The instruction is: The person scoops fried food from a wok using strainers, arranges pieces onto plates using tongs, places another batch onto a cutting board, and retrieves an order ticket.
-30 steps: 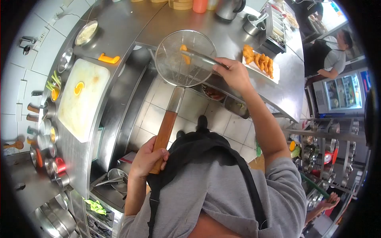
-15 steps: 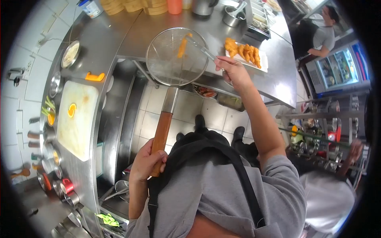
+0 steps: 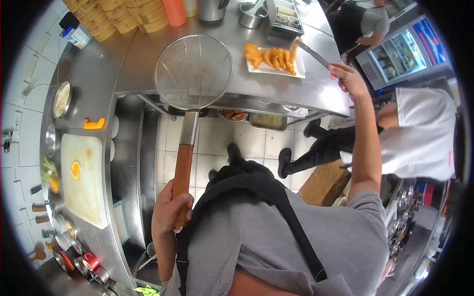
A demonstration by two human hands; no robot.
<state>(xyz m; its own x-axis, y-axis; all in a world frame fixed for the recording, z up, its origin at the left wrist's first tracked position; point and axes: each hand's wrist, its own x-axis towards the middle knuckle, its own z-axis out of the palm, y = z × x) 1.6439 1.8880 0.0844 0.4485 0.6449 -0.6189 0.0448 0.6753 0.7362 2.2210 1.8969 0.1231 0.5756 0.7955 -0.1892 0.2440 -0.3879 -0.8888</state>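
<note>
My left hand (image 3: 170,209) is wrapped round the wooden handle of a round wire-mesh strainer (image 3: 194,74). The strainer's basket hangs over the steel counter's edge, and no food piece shows in it. My right hand (image 3: 349,79) grips metal tongs (image 3: 313,53) beyond the right end of a white rectangular plate (image 3: 276,73). At the tongs' tips is a golden fried piece (image 3: 295,50), upright at the right end of a row of several fried pieces (image 3: 269,58) on the plate. Whether that piece touches the plate I cannot tell.
A white cutting board (image 3: 85,180) with an orange slice (image 3: 75,169) lies on the left counter. Bamboo steamers (image 3: 108,17), a red bottle (image 3: 174,12) and a steel pot (image 3: 252,19) stand at the back. A person in white (image 3: 424,128) bends close at my right.
The tongs and fried piece have moved from over the strainer rightward to the plate. The view has shifted, and the person in white now stands closer on the right.
</note>
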